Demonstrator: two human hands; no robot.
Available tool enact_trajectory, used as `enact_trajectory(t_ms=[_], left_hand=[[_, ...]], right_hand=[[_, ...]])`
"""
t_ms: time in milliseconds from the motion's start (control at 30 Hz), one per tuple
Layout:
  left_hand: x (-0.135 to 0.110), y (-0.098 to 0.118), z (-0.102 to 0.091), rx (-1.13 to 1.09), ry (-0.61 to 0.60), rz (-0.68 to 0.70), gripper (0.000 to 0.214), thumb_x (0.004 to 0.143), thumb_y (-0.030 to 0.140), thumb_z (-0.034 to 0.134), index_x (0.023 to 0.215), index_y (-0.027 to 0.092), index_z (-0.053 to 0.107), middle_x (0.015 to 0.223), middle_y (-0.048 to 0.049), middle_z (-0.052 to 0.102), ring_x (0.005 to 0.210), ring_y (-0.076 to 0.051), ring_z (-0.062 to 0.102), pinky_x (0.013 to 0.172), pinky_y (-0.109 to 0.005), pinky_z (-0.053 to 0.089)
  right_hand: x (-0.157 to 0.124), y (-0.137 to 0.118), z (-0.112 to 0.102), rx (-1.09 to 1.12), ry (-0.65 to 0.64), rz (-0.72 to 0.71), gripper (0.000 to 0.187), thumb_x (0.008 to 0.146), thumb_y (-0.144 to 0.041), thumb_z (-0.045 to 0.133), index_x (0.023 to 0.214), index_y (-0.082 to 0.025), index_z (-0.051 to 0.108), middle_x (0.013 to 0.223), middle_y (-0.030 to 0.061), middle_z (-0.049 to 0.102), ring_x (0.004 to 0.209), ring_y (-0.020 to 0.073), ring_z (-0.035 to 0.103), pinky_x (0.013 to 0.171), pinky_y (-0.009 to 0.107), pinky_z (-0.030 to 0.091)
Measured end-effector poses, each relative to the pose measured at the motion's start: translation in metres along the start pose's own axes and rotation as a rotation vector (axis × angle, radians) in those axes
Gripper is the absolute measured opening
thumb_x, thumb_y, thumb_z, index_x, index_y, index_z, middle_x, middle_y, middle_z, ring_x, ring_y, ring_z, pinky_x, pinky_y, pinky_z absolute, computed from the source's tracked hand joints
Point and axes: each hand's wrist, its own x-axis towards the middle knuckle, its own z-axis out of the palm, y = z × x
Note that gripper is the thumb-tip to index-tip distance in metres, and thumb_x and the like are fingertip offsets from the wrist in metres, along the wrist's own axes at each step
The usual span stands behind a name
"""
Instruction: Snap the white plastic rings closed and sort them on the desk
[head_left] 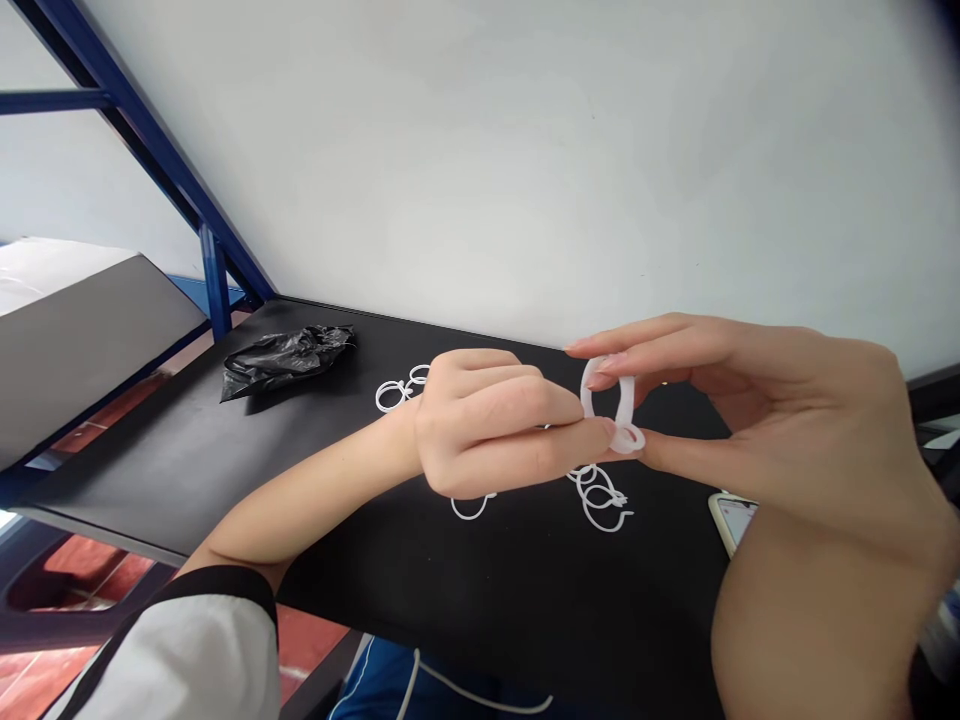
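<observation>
The white ring (625, 405) is above the worktop (525, 575); fingers of the left hand (502, 420) and right hand (780, 400) pinch it; uneven pressure could make it slip, dropping among the loose rings (618, 498).

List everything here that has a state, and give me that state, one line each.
Held white ring: off the table, small loop at its lower end
Left hand: fingers curled, pinching the ring
Right hand: fingers and thumb on the ring
Loose white rings: lying down, some overlapping
Black bag: crumpled
Phone: face up, partly hidden
</observation>
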Motion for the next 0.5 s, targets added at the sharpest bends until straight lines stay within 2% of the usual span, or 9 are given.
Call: enact_trajectory(t_ms=[167, 300, 433, 500], left_hand=[[0.0009, 0.0005, -0.0011, -0.003, -0.041, -0.043, 0.018, 0.091, 0.031, 0.061, 0.108, 0.032, 0.068, 0.07, 0.0037, 0.061, 0.054, -0.007, 0.058, 0.051, -0.021, 0.052], [0.0016, 0.0001, -0.001, -0.009, 0.038, 0.026, 0.014, 0.089, 0.026, 0.064, 0.101, 0.031, 0.069, 0.071, 0.0056, 0.061, 0.054, -0.005, 0.058, 0.053, -0.019, 0.052], [0.0015, -0.0008, -0.0007, -0.015, 0.03, 0.028, 0.013, 0.089, 0.027, 0.064, 0.1, 0.03, 0.069, 0.073, 0.0044, 0.063, 0.057, -0.005, 0.06, 0.054, -0.019, 0.052], [0.0018, -0.0003, -0.0007, -0.004, 0.063, 0.038, 0.011, 0.09, 0.028, 0.063, 0.098, 0.029, 0.07, 0.073, 0.0047, 0.063, 0.056, -0.005, 0.06, 0.054, -0.019, 0.052]], right_hand=[[-0.0023, -0.0013, 0.0006, -0.044, 0.029, -0.015, 0.027, 0.078, -0.02, 0.075, 0.1, -0.034, 0.072, 0.104, -0.0008, 0.073, 0.103, 0.0265, 0.069, 0.081, 0.041, 0.064], [-0.0039, -0.0019, -0.0004, -0.071, 0.043, -0.024, 0.03, 0.077, -0.019, 0.075, 0.102, -0.035, 0.072, 0.109, -0.0016, 0.073, 0.101, 0.0253, 0.07, 0.083, 0.041, 0.063], [-0.003, -0.0044, -0.002, -0.101, 0.037, -0.033, 0.027, 0.077, -0.019, 0.076, 0.098, -0.035, 0.073, 0.107, -0.0016, 0.073, 0.098, 0.0246, 0.071, 0.081, 0.039, 0.064], [-0.0021, -0.0065, -0.0023, -0.104, 0.03, -0.032, 0.023, 0.077, -0.02, 0.076, 0.095, -0.035, 0.074, 0.105, -0.0019, 0.074, 0.097, 0.0241, 0.071, 0.08, 0.038, 0.065]])
